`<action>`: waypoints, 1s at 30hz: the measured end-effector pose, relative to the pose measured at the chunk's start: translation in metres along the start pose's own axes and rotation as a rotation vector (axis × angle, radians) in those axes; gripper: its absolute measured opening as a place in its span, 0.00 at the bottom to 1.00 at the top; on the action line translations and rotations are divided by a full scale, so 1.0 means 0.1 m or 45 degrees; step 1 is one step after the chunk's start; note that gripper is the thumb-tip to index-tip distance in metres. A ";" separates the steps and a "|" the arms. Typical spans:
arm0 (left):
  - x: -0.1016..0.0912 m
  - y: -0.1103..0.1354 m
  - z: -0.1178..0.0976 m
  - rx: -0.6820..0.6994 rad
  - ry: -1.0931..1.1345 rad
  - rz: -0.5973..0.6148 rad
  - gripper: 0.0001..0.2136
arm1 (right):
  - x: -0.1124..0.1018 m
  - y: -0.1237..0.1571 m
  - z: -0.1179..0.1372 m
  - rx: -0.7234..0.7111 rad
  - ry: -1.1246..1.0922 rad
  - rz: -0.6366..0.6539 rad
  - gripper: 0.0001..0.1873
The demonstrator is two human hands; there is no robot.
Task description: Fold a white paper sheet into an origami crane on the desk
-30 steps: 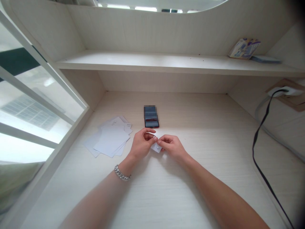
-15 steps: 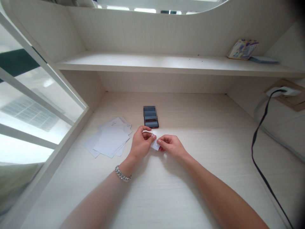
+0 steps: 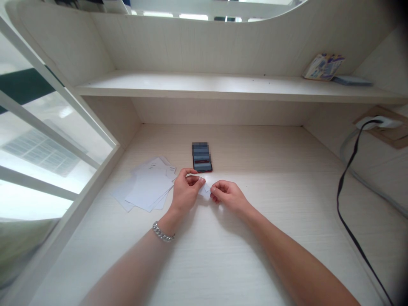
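A small folded piece of white paper [image 3: 205,189] sits between my two hands just above the pale wooden desk [image 3: 223,255]. My left hand [image 3: 185,192], with a silver chain bracelet at the wrist, pinches its left side with curled fingers. My right hand [image 3: 228,196] pinches its right side, fingers also curled. A dark phone [image 3: 202,157] lies flat just beyond my hands. A loose fan of white paper sheets [image 3: 146,188] lies to the left of my left hand.
A shelf [image 3: 223,83] runs across above the desk, with a colourful booklet [image 3: 323,66] at its right end. A black cable [image 3: 346,182] hangs from a wall socket [image 3: 381,123] on the right. A glass pane with white frame [image 3: 47,140] borders the left.
Both hands have shifted slightly away from me and to the left, still pinching the small paper between them. Nothing else has moved.
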State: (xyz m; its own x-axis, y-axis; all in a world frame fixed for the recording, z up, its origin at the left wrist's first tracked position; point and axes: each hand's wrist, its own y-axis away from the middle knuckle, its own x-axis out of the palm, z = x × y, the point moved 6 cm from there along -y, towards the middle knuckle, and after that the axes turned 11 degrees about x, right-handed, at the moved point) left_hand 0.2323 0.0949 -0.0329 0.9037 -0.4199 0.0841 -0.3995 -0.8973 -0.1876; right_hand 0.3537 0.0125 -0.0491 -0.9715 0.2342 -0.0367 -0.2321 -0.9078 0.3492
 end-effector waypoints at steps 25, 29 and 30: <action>0.05 0.00 0.11 -0.125 0.070 0.121 0.12 | -0.04 0.04 0.03 -0.110 0.002 -0.132 0.11; 0.06 -0.01 0.09 -0.072 -0.023 0.195 0.10 | -0.04 0.04 0.03 -0.124 0.024 -0.146 0.10; 0.06 -0.01 0.09 -0.067 -0.021 0.202 0.10 | -0.05 0.04 0.03 -0.129 0.026 -0.149 0.10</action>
State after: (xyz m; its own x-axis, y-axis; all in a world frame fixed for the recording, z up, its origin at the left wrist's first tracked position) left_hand 0.2396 0.0942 -0.0411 0.8311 -0.5547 0.0411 -0.5442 -0.8262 -0.1459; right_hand 0.3574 0.0089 -0.0444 -0.9380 0.3344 -0.0914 -0.3467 -0.9055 0.2449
